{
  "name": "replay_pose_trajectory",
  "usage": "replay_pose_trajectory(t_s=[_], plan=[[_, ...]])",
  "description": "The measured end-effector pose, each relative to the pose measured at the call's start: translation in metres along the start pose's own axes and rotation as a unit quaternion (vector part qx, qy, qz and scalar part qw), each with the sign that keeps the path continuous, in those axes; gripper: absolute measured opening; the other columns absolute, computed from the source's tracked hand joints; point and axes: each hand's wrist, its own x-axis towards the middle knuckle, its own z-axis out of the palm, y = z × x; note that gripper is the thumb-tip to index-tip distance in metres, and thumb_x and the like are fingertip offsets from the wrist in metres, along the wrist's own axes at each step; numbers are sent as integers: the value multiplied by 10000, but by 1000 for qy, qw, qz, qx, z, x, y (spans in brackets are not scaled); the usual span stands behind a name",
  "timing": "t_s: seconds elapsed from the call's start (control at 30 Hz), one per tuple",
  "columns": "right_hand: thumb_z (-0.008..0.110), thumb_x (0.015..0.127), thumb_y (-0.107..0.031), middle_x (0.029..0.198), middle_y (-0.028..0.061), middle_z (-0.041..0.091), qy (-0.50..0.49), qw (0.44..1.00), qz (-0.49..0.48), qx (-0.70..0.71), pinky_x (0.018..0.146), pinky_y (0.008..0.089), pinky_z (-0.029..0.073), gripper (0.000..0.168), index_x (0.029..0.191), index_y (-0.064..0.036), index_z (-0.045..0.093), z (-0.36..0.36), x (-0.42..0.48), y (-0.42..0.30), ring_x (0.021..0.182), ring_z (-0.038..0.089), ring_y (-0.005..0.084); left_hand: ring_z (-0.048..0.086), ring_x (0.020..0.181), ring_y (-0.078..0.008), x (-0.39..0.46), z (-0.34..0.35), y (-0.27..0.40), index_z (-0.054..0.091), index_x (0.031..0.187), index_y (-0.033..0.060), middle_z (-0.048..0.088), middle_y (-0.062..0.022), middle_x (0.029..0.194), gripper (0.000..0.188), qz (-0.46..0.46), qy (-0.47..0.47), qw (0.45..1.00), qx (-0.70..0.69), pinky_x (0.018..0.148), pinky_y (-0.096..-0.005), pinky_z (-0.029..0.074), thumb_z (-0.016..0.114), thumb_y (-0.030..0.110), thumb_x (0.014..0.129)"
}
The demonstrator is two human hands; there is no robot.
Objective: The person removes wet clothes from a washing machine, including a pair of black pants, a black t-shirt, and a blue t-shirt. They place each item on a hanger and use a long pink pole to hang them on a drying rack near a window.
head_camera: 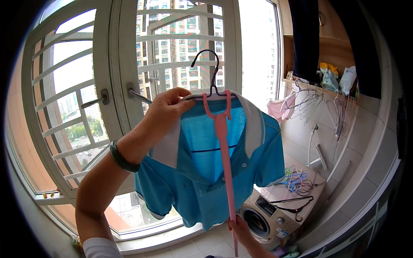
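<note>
A blue polo shirt (200, 193) with a white collar hangs on a dark wire hanger (213, 77), its hook pointing up. My left hand (171, 104), with a dark green bangle on the wrist, pinches the collar at the hanger's left shoulder. Lower down, my right hand (239, 225) is closed around the shaft of a pink plastic clothes pole (227, 167). The pole's forked head reaches up to the hanger's bar at the collar, in front of the shirt. Whether the fork bears the hanger's weight I cannot tell.
Behind the shirt stand glazed doors with metal handles (104, 97) and window bars. At right, a front-loading washing machine (258, 222) stands under a top with coloured hangers (295, 180) and black hangers (295, 206). More hangers (313, 100) hang below a shelf with bags; dark trousers (306, 42) hang overhead.
</note>
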Motion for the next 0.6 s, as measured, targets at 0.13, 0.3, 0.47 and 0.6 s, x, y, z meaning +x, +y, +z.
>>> replay_pose_trajectory(t_s=[0.13,0.3,0.47,0.6], plan=[[490,905,-168,661,7,478,-14,998,-22,60,547,230,360,152,850,-27,495,17,7,1,604,444,75,581,751,-120,-7,-14,9,561,1040,5,611,-94,876,202,-8,6,1000,-6,656,-231,489,532,126,881],[488,907,-162,673,12,483,-23,998,-18,57,558,239,366,152,875,-14,502,37,16,-5,612,446,81,592,745,-135,-12,-29,23,555,1049,2,612,-105,879,218,-12,23,1000,-4,650,-243,502,542,134,876],[490,905,-165,707,22,494,-22,997,5,78,587,247,395,170,939,-1,522,59,18,-20,637,464,94,606,771,-149,-16,-41,39,559,1032,24,621,-100,888,199,-8,37,999,18,677,-281,526,553,143,873],[492,903,-170,736,33,508,-32,994,3,104,607,248,417,178,967,-8,531,71,19,-15,662,484,99,605,766,-141,-13,-53,46,573,1013,33,621,-95,878,186,11,48,998,29,666,-283,530,563,152,870]])
